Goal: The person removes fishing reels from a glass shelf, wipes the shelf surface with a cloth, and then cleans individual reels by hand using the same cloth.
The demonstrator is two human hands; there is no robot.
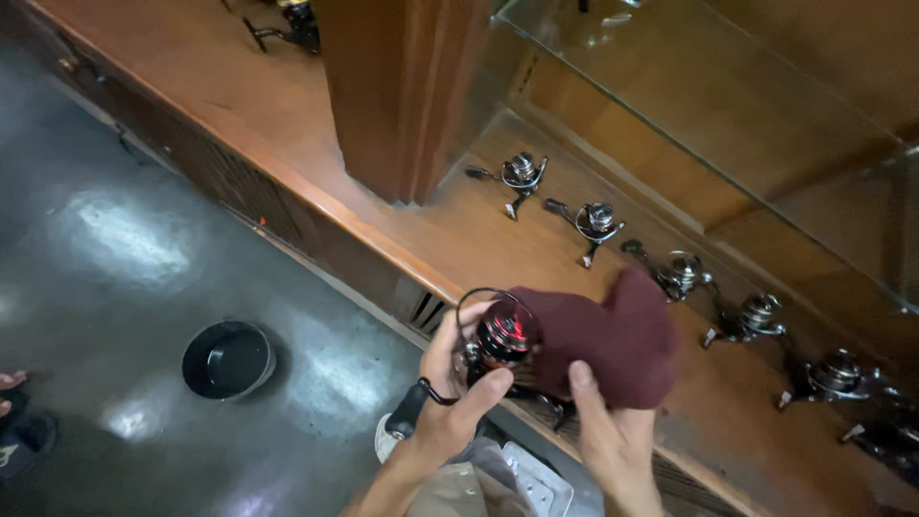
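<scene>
A row of fishing reels (598, 222) stands on the wooden shelf (287, 144), running from beside the post (402, 86) toward the right. A glass pane (728, 105) lies above and behind the row. One further reel (292, 24) sits on the shelf left of the post. In front of the shelf, a bowl (230, 359) rests on the floor (115, 239), left of the hands.

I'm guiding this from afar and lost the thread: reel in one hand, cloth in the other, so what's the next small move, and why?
Probably bring the maroon cloth in the right hand across the red-and-black reel. The left hand has the reel gripped, and the cloth already touches its side.
</scene>
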